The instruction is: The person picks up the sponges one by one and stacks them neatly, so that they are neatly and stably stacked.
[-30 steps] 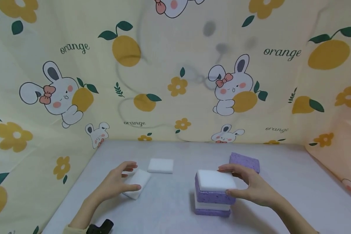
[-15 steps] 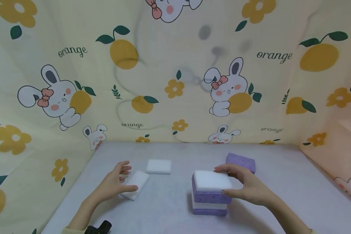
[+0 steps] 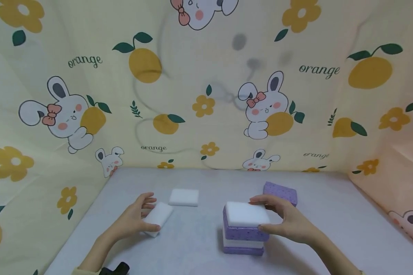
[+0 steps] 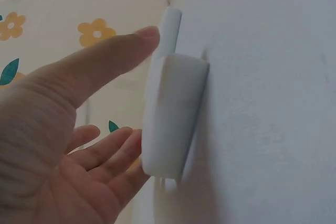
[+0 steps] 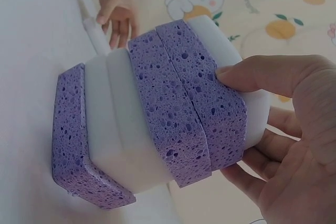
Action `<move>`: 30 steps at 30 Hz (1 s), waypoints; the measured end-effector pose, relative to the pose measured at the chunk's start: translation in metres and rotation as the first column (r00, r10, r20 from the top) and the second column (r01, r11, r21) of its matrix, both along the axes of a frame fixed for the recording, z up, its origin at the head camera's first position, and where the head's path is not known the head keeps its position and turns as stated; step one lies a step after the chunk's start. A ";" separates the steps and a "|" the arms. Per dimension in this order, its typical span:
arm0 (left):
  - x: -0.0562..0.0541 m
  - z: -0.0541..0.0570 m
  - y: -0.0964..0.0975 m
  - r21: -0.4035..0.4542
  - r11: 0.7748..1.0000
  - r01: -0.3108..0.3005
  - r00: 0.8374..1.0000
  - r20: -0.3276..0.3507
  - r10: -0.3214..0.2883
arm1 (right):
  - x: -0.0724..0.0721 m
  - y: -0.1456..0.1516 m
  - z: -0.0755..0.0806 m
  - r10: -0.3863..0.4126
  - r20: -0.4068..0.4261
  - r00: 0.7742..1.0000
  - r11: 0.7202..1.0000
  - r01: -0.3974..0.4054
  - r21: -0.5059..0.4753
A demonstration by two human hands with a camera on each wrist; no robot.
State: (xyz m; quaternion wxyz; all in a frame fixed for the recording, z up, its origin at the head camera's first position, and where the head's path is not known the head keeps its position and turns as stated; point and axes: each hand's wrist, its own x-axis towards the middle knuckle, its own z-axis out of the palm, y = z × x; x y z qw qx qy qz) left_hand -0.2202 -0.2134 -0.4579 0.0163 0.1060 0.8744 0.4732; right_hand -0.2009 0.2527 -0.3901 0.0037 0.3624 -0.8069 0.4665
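Observation:
In the head view, a stack of purple and white sponges stands on the table. From the bottom come a purple sponge (image 5: 68, 129), two white ones (image 5: 113, 108), two purple ones (image 5: 181, 103) and a white top sponge (image 3: 246, 214). My right hand (image 3: 289, 221) holds the stack near its top from the right, thumb on the upper purple sponge and fingers round the far side. My left hand (image 3: 134, 217) is spread about a loose white sponge (image 4: 176, 114) on the left. Its thumb crosses above that sponge, while its fingers stay fairly straight at the far side.
Behind the loose one lies another white sponge (image 3: 184, 197). A single purple sponge (image 3: 280, 192) rests beyond my right hand, partly covered by it. A cream cloth (image 3: 179, 95) printed with rabbits and oranges walls off the table (image 3: 192, 244) at the back and sides.
The whole head view has shifted slightly, moving everything a little left. The loose white sponge looks narrower and a bit turned beside my left hand. My right hand keeps its hold on the stack.

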 end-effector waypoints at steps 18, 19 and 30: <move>0.010 -0.002 -0.006 -0.138 0.972 0.189 0.982 0.032 -0.186 | 0.002 -0.005 -0.003 -0.005 0.020 1.000 1.000 0.004 0.016; 0.010 -0.002 -0.007 -0.150 0.970 0.192 0.981 0.028 -0.190 | 0.002 -0.005 -0.003 -0.001 0.017 1.000 1.000 0.001 0.019; 0.003 0.002 -0.007 -0.194 0.971 0.138 0.990 -0.010 -0.143 | 0.001 -0.003 -0.001 -0.033 0.017 0.999 0.999 0.033 0.031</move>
